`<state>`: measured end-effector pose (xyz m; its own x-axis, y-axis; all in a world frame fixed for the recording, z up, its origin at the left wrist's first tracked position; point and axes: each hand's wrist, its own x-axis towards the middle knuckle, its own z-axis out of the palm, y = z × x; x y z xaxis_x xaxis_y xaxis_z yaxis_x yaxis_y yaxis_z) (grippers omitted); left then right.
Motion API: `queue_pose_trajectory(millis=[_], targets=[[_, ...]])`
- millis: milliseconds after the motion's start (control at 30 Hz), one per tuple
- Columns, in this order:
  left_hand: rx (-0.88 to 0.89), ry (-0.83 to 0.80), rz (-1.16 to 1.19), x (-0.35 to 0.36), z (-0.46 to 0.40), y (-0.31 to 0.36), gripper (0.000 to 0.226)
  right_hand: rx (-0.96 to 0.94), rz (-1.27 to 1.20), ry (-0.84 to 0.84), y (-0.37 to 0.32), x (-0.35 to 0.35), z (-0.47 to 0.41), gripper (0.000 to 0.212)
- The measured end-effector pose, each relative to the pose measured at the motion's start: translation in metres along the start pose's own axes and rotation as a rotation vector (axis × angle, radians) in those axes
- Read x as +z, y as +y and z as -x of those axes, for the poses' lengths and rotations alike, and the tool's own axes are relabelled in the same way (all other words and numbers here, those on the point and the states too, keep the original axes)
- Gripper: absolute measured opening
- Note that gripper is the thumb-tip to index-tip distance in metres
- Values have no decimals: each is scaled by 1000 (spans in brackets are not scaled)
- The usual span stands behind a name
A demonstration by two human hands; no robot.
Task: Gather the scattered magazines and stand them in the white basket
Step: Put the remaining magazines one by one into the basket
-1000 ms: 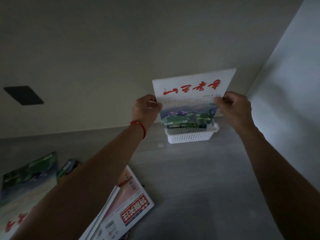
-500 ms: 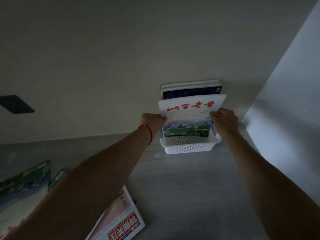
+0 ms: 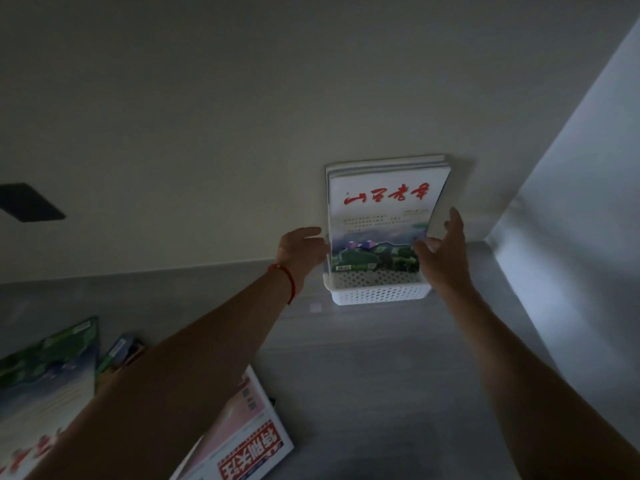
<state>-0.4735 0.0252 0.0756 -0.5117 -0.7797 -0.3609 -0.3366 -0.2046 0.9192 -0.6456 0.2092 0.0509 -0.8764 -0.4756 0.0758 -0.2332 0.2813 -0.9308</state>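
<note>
Lowered since before: red-titled magazine, now upright in white basket against wall. Left hand and right hand open, fingers spread, gripping nothing.

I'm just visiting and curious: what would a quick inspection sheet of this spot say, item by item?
Surface: grey floor, dimly lit.
Job's things: white basket against the wall; magazine with red title stands in it, in front of other magazines.
Clutter: green-covered magazine, red-and-white magazine and a small booklet lie on the floor, lower left.
Hands: left hand and right hand open at the magazine's side edges; whether fingers touch it is unclear. Red string on left wrist.
Cables: nothing seen.
Surroundings: plain wall, dark rectangle on it; pale panel at right.
</note>
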Motion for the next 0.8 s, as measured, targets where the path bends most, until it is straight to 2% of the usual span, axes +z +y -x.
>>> queue_pose_trajectory(millis=[100,200,267,367,567,667,800], targets=[[176,46,-163,-36,29,-29,31,-182,-53,91,-10,12,37,56],[246,65,-239,-84,61,-68,34,-172,-69,116,-17,38,81,68],[223,90,-337,-123,86,-98,37,-179,-22,81,-20,63,112,73],[73,140,-464,-181,125,-143,42,-227,78,-94,-24,108,162,62],[7,197,-706,-287,170,-210,46,-189,240,-627,-33,196,257,38],[-68,295,-887,-331,177,-233,60,-212,304,-769,-41,235,296,40],[-252,296,-909,-381,175,-259,77,-227,351,-841,-57,274,335,41]])
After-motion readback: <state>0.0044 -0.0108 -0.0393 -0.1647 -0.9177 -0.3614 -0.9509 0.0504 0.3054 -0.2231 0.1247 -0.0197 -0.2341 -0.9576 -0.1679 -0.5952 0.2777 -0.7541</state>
